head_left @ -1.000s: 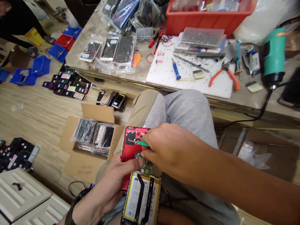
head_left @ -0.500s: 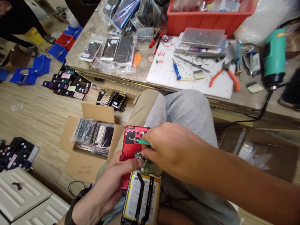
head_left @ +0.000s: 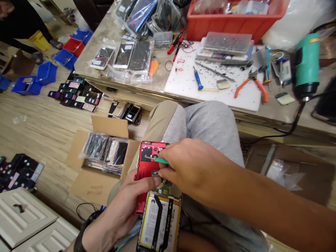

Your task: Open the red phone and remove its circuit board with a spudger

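Observation:
My left hand [head_left: 131, 197] grips an opened smartphone with its thumb pressed near the circuit board. The phone's body [head_left: 157, 224] shows a white battery with a yellow border and two black flex cables. Its red back cover [head_left: 145, 171] lies behind and above the body, inner side facing me. My right hand [head_left: 189, 166] pinches a small pry tool with a green handle [head_left: 162, 160] and a thin metal tip. That tip is over the dark patch on the red cover; whether it touches, I cannot tell. The right fingers hide part of the board and cover.
On the table are a white mat [head_left: 183, 80] with a blue screwdriver [head_left: 198, 78] and orange-handled pliers [head_left: 252, 84], a red bin [head_left: 233, 22] and a green heat gun [head_left: 307, 66]. An open carton of bagged phones [head_left: 105, 154] stands on the floor. A person [head_left: 23, 24] is far left.
Almost nothing differs. The phone and the pry tool have shifted very slightly to the right; both hands keep their grip.

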Tool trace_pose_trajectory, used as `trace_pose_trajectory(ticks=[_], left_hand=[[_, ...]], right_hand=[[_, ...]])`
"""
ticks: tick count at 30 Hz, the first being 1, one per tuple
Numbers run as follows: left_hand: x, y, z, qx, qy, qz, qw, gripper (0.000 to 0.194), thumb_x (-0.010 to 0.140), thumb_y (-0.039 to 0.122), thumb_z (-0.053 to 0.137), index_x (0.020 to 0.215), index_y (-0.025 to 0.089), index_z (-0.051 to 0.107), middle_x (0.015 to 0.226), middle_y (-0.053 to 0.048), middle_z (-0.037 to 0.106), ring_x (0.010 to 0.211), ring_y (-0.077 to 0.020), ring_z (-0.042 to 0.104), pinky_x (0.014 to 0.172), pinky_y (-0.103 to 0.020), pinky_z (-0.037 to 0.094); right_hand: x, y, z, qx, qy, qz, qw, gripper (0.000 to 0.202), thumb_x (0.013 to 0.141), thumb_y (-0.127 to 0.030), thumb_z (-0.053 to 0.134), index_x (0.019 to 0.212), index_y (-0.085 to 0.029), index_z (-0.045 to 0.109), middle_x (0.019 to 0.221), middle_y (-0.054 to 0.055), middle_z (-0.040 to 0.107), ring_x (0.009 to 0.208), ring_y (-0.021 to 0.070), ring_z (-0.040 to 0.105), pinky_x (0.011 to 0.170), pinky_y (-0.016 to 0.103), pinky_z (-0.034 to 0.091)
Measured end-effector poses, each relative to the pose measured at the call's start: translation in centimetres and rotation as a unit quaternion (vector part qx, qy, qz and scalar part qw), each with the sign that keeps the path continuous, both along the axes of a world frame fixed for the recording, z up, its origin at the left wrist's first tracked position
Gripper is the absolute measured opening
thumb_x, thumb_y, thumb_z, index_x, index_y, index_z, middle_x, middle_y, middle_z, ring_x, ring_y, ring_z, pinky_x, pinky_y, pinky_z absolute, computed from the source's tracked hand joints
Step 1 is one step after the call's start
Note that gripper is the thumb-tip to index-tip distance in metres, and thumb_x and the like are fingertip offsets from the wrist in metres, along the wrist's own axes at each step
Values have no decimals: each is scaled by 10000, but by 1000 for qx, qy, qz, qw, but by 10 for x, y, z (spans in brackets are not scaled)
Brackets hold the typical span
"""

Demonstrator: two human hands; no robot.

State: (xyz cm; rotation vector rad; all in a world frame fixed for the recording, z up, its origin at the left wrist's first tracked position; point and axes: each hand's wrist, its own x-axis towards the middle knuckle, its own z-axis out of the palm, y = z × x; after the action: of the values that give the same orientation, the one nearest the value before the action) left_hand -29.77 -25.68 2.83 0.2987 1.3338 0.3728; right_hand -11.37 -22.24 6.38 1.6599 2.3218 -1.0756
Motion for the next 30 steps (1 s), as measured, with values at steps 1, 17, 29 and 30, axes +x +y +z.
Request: trace_pose_trajectory(ticks=[1, 17, 29, 30], left_hand=[[0, 0, 0, 1, 1, -1, 1000, 403, 643, 200, 867, 1004, 154, 696, 784, -13, 724, 584, -141, 638, 541, -254, 541], [1, 0, 0, -6, 3, 5, 1000, 361, 635, 204, 875, 943, 168, 691, 734, -2, 717, 573, -149, 635, 544, -266, 535], [-1, 1, 1, -5, 10, -17, 1000, 437, 633, 185, 850, 1046, 153, 711, 780, -25, 732, 586, -154, 633, 559, -273, 533], [-1, 1, 1, -6, 11, -16, 1000, 442, 633, 184, 850, 1051, 155, 710, 784, -25, 732, 594, -153, 634, 564, -270, 532]], right_hand=[[0, 0, 0, -3, 1, 0, 1000, 196, 938, -294, 665, 798, -203, 768, 745, 51, 758, 636, 198, 637, 534, 303, 304], [-1, 0, 3, -21, 2, 4, 1000, 166, 937, -265, 684, 804, -192, 751, 797, 63, 769, 679, 190, 644, 573, 287, 340], [2, -4, -5, 5, 24, -10, 1000, 212, 955, -265, 630, 785, -195, 736, 761, 44, 747, 660, 180, 642, 543, 311, 267], [2, -4, -5, 1, 22, -10, 1000, 198, 949, -254, 635, 790, -194, 737, 763, 45, 747, 665, 182, 647, 544, 312, 267]])
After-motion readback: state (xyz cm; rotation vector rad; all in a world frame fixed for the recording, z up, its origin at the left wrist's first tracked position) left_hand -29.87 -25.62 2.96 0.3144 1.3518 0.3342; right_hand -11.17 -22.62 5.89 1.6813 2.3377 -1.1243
